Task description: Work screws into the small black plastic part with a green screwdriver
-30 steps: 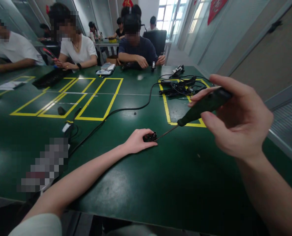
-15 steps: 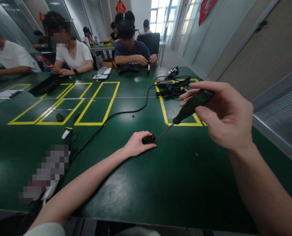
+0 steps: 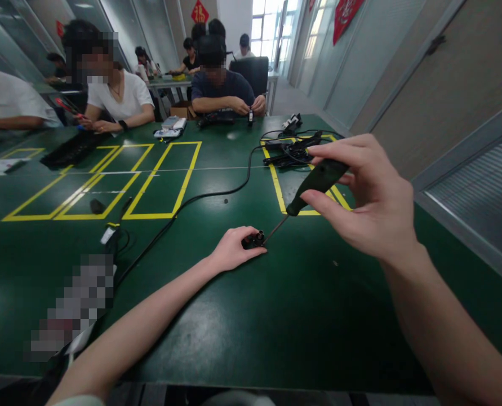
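My left hand [image 3: 235,249] rests on the green table [image 3: 301,316], closed with thumb and fingers around a small black part [image 3: 254,239]. A short round stub stands up from that part; its exact kind is too small to make out. In my right hand [image 3: 369,197] is a screwdriver [image 3: 318,181] with a dark green handle, gripped between thumb and fingers. Its thin shaft slants down to the left, and the tip meets the right side of the black part or lies very close to it.
A black cable [image 3: 200,196] crosses the table towards a pile of black parts [image 3: 295,149] at the back right. Yellow tape rectangles [image 3: 149,216] mark the surface. A blurred-out object [image 3: 75,304] lies left of my forearm. People sit across the table, one in a dark shirt [image 3: 223,90].
My right hand and the screwdriver handle have shifted left and slightly turned, while the tip stays at the black part. My left hand keeps its hold. The whole view has shifted a little.
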Action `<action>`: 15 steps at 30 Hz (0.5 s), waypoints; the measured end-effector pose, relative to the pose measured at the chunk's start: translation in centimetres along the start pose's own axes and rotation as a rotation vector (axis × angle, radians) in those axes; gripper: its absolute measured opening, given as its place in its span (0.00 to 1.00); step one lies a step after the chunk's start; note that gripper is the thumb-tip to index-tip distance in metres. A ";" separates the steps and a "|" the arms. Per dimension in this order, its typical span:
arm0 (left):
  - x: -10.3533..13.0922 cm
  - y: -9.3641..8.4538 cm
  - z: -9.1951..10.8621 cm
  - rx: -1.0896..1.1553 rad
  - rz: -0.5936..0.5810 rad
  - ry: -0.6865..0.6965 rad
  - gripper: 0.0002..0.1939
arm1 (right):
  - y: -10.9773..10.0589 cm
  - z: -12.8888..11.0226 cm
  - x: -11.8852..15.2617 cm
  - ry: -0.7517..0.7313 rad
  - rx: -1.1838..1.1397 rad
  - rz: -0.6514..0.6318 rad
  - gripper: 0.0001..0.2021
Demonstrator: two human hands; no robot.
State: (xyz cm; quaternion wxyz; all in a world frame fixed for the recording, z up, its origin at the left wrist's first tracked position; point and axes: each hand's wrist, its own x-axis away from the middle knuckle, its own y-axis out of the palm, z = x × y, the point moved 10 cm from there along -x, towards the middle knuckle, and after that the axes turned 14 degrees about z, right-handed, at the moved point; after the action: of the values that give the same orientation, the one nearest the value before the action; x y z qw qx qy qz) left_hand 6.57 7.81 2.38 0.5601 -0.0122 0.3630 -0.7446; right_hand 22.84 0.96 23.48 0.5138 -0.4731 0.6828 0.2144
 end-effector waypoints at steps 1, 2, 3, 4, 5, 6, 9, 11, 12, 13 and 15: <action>0.0 0.0 0.0 0.003 -0.002 0.001 0.17 | -0.1 -0.1 0.0 -0.009 0.007 0.008 0.26; 0.0 0.0 0.0 0.006 -0.002 0.001 0.17 | 0.0 -0.2 0.0 -0.003 -0.005 -0.002 0.27; -0.1 0.0 0.0 0.009 -0.004 0.001 0.17 | 0.2 -0.1 0.1 0.017 -0.036 -0.022 0.29; -0.1 0.0 0.0 0.013 -0.009 0.000 0.17 | 0.4 0.0 0.3 0.041 -0.078 -0.046 0.30; -0.1 0.0 -0.1 0.016 -0.011 -0.002 0.17 | 0.6 0.1 0.5 0.063 -0.120 -0.069 0.31; -0.1 0.1 -0.1 0.017 -0.015 -0.004 0.17 | 0.8 0.3 0.6 0.082 -0.148 -0.087 0.30; -0.1 0.0 0.1 0.018 -0.013 -0.002 0.18 | 0.8 0.5 0.7 0.069 -0.127 -0.074 0.27; -0.1 -0.1 0.3 0.019 -0.005 0.002 0.18 | 0.6 0.7 0.6 0.047 -0.073 -0.044 0.27; -0.1 -0.1 0.4 0.020 -0.003 0.002 0.17 | 0.7 0.9 0.6 0.045 -0.059 -0.038 0.27; -0.1 -0.2 0.4 0.020 -0.001 0.001 0.16 | 0.8 1.0 0.7 0.052 -0.056 -0.044 0.28; -0.1 -0.2 0.4 0.017 -0.001 -0.004 0.15 | 1.2 1.3 1.0 0.082 -0.070 -0.076 0.29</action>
State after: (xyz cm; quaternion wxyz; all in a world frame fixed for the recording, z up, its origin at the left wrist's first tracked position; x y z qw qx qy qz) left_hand 6.63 7.66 2.82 0.5606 -0.0089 0.3555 -0.7478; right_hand 22.43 2.14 21.82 0.4762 -0.5249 0.6769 0.1988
